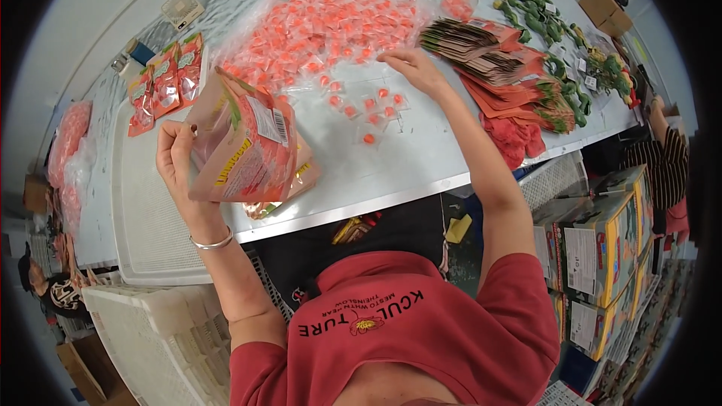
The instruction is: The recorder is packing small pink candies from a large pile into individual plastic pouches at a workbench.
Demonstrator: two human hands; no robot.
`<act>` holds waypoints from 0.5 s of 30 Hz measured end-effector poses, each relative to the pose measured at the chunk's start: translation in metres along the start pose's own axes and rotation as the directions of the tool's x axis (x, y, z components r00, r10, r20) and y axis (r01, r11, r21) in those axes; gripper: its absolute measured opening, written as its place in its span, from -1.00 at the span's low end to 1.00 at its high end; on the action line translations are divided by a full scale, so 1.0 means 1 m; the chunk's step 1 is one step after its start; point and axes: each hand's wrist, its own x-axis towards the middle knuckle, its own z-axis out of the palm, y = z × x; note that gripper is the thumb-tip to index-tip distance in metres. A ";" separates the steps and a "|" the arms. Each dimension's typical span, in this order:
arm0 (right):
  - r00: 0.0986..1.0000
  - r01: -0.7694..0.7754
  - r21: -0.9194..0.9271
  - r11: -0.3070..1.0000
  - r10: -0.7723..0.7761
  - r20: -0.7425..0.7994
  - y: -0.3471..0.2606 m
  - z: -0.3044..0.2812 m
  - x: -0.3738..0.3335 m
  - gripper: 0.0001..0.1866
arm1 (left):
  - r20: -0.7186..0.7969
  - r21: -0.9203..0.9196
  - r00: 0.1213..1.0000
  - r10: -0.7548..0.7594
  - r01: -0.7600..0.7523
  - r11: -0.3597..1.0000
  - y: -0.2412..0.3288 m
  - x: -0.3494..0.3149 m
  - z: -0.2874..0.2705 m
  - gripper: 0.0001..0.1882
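Note:
My left hand [174, 152] grips the edge of a pink printed pouch [259, 154], which is tilted and held over the near left of the table. Under it, partly hidden, lies another pouch [304, 173]. My right hand [415, 69] reaches over the table with its fingers stretched out, apparently holding nothing. Just left of it spreads a big heap of small clear-wrapped red pieces [323, 26] on a plastic sheet. Several loose wrapped pieces [370, 105] are scattered on the white table [421, 146] between my hands.
To the right sit stacked flat pouches [481, 60], a red cloth [515, 139] and green bundles [534, 11]. Filled pouches [169, 79] and a white tray [150, 203] are at left. Boxes [598, 248] and crates [162, 331] flank me; another person [662, 165] is at right.

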 end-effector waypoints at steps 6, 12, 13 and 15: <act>0.871 0.088 -0.270 0.959 0.057 0.488 0.001 0.088 0.028 -0.83 | 0.043 0.029 0.999 0.024 -0.026 0.999 0.008 -0.011 0.018 -0.82; 0.964 0.144 -0.361 0.922 -0.048 0.262 0.056 0.053 0.061 -0.83 | 0.027 0.083 0.999 0.033 -0.035 0.996 0.019 -0.011 0.007 -0.81; 0.955 -0.023 -0.205 0.979 0.082 0.284 0.042 0.037 0.065 -0.82 | 0.011 0.090 0.999 0.036 -0.037 0.995 0.022 -0.013 -0.005 -0.81; 0.931 0.049 -0.311 0.949 0.069 0.357 0.038 0.008 0.053 -0.81 | -0.042 0.059 0.999 0.011 -0.008 0.998 0.023 -0.013 -0.016 -0.81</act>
